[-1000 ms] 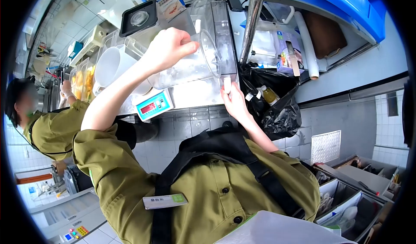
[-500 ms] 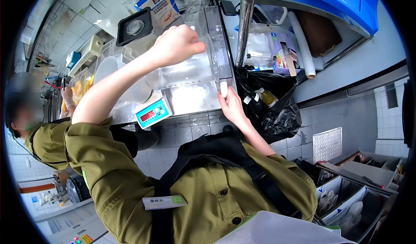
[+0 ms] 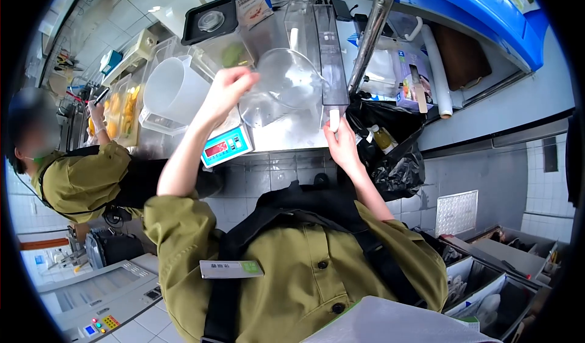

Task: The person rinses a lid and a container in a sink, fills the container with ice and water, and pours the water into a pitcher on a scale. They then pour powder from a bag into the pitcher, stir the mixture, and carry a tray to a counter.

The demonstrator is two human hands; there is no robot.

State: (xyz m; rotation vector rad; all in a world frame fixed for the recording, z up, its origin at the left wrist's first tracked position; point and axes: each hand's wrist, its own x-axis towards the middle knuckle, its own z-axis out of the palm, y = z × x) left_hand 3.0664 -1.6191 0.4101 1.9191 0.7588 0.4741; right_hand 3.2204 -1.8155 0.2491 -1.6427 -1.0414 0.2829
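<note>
My left hand [image 3: 233, 85] is closed in a fist at the left side of a clear round jug [image 3: 289, 78], seemingly gripping its handle, which is hidden. The jug is tilted above the metal counter [image 3: 283, 137]. My right hand [image 3: 342, 143] pinches the white handle [image 3: 334, 120] at the near end of a long, narrow clear container [image 3: 332, 62] near the counter's right end. Left of the jug, below my left wrist, sits a blue-and-white digital scale [image 3: 226, 148] with red digits I cannot read.
A translucent white jug [image 3: 173, 90], a black-lidded tub [image 3: 210, 23] and a cardboard box [image 3: 251, 1] stand at the back left. Black bin bag [image 3: 399, 166] hangs right of the counter, beside a metal post [image 3: 373, 38]. A co-worker [image 3: 79, 172] works at the left.
My left hand has lowered toward me and left, and the clear jug has changed its tilt. My right hand remains on the white handle. The view has shifted slightly.
</note>
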